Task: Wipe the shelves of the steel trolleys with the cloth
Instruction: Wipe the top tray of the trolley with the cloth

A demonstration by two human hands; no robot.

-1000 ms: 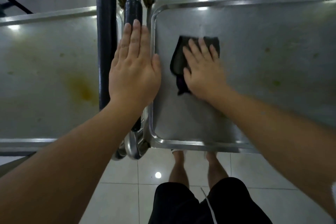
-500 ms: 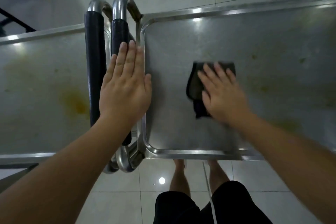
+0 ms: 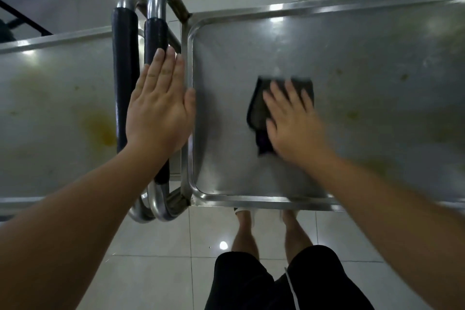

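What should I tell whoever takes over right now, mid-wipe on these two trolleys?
Left hand: flat, fingers straight, resting on the padded handle of the right trolley.
Right hand: flat, pressing the dark cloth onto the right trolley's top shelf, left half.
Done: cannot tell how much; wiping is under way.
Left: faint yellowish marks on the right side of this shelf; the left trolley's shelf with its yellow stain.

Cloth [image 3: 259, 106]: dark grey to black, plain. Right trolley shelf [image 3: 352, 63]: dull silver steel, faint yellowish spots. Left trolley shelf [image 3: 50, 108]: silver, yellow-brown stain. Handle sleeves [image 3: 124, 83]: black. Floor tiles [image 3: 156, 272]: pale grey-white. Shorts [image 3: 241, 282]: black, thin white stripe.
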